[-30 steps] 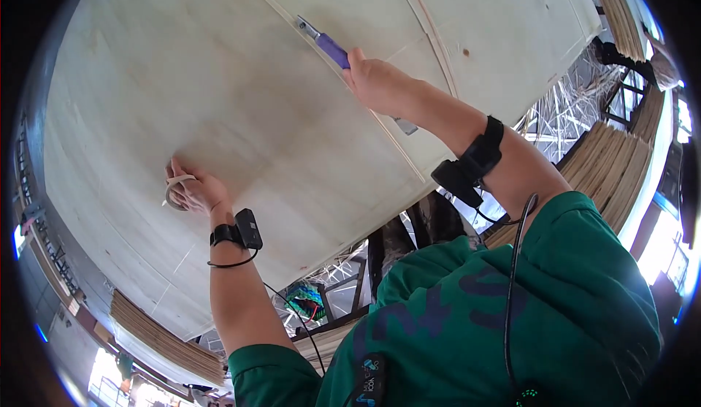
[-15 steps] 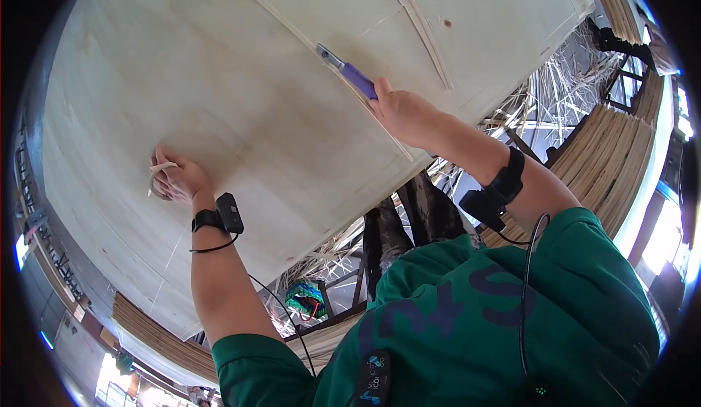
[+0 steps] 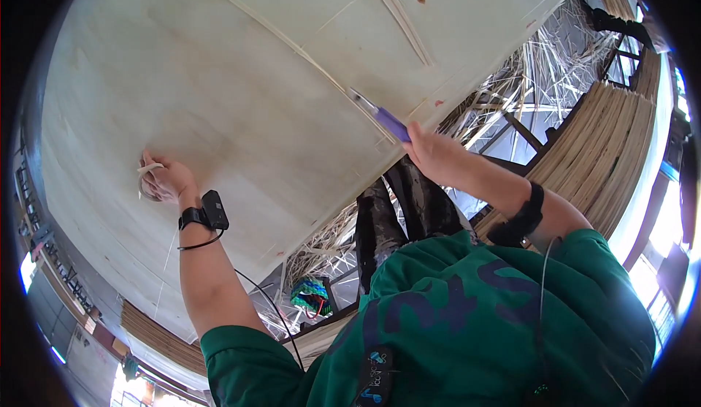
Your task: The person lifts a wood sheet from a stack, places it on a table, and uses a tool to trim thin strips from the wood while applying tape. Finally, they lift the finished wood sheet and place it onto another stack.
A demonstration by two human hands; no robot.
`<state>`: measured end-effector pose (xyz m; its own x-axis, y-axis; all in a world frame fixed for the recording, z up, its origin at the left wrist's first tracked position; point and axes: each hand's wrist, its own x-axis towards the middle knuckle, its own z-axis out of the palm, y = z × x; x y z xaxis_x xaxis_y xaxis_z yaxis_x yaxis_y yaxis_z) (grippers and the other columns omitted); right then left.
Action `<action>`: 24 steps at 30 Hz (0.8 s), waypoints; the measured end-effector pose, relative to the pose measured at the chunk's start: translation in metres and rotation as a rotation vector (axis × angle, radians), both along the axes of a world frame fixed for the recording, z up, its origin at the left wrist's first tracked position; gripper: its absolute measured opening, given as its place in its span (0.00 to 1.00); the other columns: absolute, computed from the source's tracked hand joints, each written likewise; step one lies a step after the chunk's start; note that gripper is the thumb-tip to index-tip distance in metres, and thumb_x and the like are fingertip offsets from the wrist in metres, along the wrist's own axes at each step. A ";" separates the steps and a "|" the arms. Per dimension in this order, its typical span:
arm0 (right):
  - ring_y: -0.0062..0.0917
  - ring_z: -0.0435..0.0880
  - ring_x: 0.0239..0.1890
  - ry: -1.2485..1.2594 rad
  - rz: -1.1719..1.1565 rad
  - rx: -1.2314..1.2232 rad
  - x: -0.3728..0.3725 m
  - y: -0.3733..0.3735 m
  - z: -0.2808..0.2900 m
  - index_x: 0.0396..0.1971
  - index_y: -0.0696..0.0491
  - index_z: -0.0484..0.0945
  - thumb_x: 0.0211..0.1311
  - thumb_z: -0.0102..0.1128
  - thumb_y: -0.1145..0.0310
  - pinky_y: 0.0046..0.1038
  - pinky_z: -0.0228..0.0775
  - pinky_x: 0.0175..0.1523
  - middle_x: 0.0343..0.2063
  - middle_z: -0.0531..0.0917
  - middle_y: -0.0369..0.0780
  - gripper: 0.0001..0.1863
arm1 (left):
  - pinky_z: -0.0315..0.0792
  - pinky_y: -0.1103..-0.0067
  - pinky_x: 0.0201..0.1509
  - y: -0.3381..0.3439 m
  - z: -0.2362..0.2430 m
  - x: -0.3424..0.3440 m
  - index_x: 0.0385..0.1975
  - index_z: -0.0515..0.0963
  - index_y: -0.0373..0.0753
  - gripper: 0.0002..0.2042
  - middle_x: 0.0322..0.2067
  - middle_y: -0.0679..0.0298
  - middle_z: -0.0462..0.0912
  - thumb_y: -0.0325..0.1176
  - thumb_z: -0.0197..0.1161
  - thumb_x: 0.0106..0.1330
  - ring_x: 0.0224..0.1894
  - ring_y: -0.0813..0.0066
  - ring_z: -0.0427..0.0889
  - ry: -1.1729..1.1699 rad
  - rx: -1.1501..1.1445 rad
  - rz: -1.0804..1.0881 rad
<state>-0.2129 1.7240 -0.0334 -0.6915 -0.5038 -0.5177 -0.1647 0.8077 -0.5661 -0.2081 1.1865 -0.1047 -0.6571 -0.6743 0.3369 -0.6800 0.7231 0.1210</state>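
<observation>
My right hand [image 3: 436, 156] is wrapped around the purple handle of a utility knife [image 3: 393, 124]. Its metal tip points up and left, close to a long thin seam with narrow strips [image 3: 315, 63] on a large pale veneer sheet [image 3: 234, 85]. At the left, my left hand [image 3: 169, 180] rests on the sheet with its fingers curled. A pale strip [image 3: 151, 167] sticks out from between those fingers; the rest of what they hold is partly hidden.
More narrow strips [image 3: 400, 20] lie on the sheet's upper right. Tangled offcuts [image 3: 549, 67] are piled beyond its right edge. A stack of veneer sheets [image 3: 591, 151] stands at the right, another stack [image 3: 157, 330] at the lower left. A green-blue bundle [image 3: 310, 295] sits below the near edge.
My right hand has drawn the knife down and to the right along the seam, toward the sheet's near edge. My left hand stays on the sheet, slightly farther left in view.
</observation>
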 end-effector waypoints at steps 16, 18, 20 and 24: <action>0.28 0.82 0.38 0.789 0.494 -0.779 -0.144 -0.193 -0.032 0.42 0.42 0.79 0.51 0.64 0.67 0.32 0.75 0.42 0.33 0.79 0.33 0.16 | 0.59 0.61 0.68 -0.002 0.003 0.021 0.63 0.72 0.49 0.18 0.64 0.60 0.72 0.38 0.48 0.76 0.67 0.57 0.68 -0.063 -0.022 -0.201; 0.26 0.81 0.34 0.777 0.573 -0.826 -0.147 -0.250 -0.062 0.33 0.43 0.77 0.50 0.66 0.63 0.32 0.73 0.37 0.28 0.76 0.31 0.10 | 0.60 0.61 0.68 -0.005 0.002 0.025 0.63 0.73 0.48 0.18 0.64 0.60 0.72 0.38 0.49 0.76 0.67 0.57 0.68 -0.067 -0.007 -0.204; 0.25 0.81 0.33 0.750 0.548 -0.768 -0.158 -0.255 -0.064 0.30 0.43 0.77 0.50 0.66 0.62 0.31 0.73 0.36 0.26 0.75 0.31 0.09 | 0.59 0.61 0.68 -0.011 0.004 0.027 0.63 0.73 0.47 0.18 0.64 0.60 0.73 0.39 0.49 0.76 0.67 0.57 0.68 -0.081 -0.008 -0.190; 0.25 0.80 0.29 0.728 0.514 -0.624 -0.179 -0.249 -0.059 0.25 0.43 0.75 0.49 0.68 0.61 0.31 0.72 0.33 0.22 0.73 0.30 0.09 | 0.59 0.62 0.69 -0.005 0.006 0.025 0.62 0.73 0.44 0.19 0.63 0.58 0.73 0.40 0.49 0.76 0.68 0.56 0.68 -0.055 -0.004 -0.196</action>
